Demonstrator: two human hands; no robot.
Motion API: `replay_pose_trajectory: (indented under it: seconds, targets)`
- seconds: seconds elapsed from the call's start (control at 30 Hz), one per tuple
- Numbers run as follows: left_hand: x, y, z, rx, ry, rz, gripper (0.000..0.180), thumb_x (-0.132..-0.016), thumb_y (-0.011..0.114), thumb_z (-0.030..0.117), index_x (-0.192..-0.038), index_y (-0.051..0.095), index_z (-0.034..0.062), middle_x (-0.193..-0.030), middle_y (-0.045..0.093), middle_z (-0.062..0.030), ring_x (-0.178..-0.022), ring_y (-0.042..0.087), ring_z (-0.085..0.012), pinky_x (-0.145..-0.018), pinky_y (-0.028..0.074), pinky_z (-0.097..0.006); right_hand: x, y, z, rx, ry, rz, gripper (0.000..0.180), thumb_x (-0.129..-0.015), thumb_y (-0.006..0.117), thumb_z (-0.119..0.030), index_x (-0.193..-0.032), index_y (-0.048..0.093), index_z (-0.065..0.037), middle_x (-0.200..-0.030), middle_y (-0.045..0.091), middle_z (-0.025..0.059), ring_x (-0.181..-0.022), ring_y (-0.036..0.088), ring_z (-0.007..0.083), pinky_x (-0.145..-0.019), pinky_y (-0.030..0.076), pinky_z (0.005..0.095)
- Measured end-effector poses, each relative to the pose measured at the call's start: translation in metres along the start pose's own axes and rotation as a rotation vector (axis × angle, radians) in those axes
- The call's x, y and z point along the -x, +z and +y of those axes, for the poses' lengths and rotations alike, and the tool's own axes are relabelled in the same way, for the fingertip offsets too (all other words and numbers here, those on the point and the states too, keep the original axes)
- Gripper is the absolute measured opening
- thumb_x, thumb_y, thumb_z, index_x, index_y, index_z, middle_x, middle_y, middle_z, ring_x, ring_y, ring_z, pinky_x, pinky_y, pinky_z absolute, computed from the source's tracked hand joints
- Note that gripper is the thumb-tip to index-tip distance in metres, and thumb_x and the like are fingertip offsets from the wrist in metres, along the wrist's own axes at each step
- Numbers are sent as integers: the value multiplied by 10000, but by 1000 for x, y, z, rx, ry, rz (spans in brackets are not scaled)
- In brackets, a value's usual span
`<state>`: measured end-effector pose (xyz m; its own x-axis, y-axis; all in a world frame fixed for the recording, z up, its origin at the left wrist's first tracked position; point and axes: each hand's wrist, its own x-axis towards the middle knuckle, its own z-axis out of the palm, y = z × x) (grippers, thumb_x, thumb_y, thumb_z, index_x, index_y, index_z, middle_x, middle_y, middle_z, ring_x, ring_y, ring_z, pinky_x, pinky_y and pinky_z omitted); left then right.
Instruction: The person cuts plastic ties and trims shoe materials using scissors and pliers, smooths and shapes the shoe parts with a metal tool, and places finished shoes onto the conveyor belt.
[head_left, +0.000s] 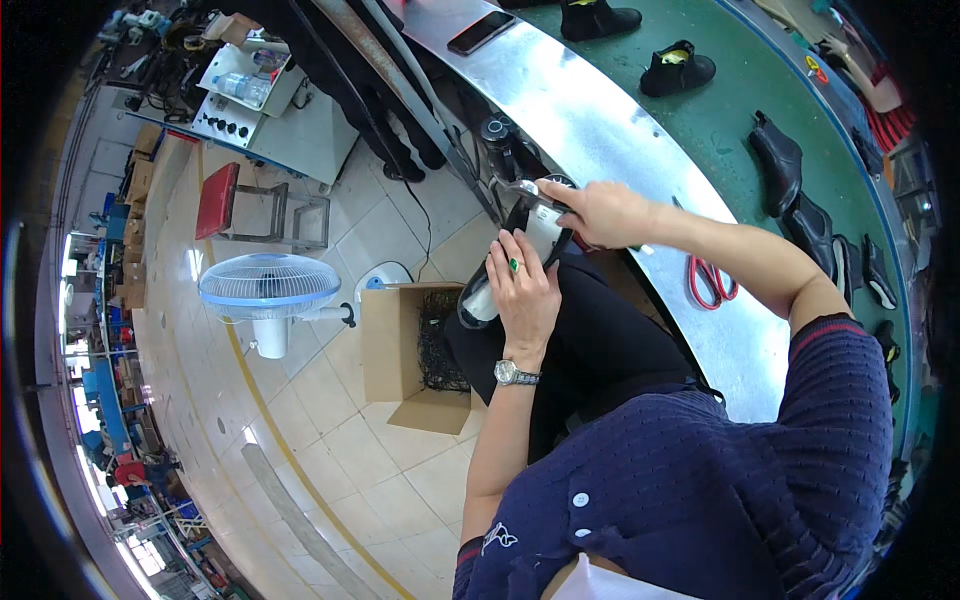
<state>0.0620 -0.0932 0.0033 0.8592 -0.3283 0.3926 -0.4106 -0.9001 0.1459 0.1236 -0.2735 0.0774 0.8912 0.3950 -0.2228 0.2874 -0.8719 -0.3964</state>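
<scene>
One black shoe with a whitish middle (545, 232) is held over the black-trousered lap (612, 325), off the silver metal tabletop's (600, 110) left edge.
The left hand (525, 302) presses across the shoe, fingers slightly bent; the right hand (608, 214) is curled at its far end, gripping a tool or not, I cannot tell. Red-handled scissors (713, 284) lie toward the tabletop's near end, a dark phone (482, 33) near its far end. A white outline emblem (498, 539) marks the navy shirt (690, 480).
</scene>
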Motion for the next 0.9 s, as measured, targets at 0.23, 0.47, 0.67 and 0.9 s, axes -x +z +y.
replay_pose_trajectory:
  seconds: [0.23,0.47,0.67,0.9]
  targets:
    - [-5,-1,12,20,-36,31,633,-804,708,254,-1281,487,-100,-1295,518,-273,-1205,495,-411,-1041,388,-466,5,11,2,-83,-3,171,578,-941,560,-228,-1449,312,-107,-683,619,214,-570,618,355,-576,471,445]
    - [0,2,14,-10,-82,25,584,-834,634,194,-1297,468,-122,-1341,463,-313,-1253,459,-425,-1089,340,-465,13,11,-14,-73,9,108,591,-936,540,-250,-1459,289,-136,-701,635,227,-657,622,436,-645,481,514]
    - [5,6,12,-51,-87,28,468,-864,520,71,-1270,466,-156,-1349,438,-347,-1273,454,-428,-1132,292,-474,17,-1,-38,2,-91,197,585,-950,512,-217,-1465,251,-128,-661,629,220,-623,623,421,-601,481,515]
    - [-1,4,10,99,-126,63,579,-763,741,157,-1207,486,-115,-1258,494,-292,-1239,470,-426,-1077,368,-463,15,1,-29,154,-139,46,598,-957,513,-244,-1472,231,-131,-648,626,214,-584,619,415,-575,479,505]
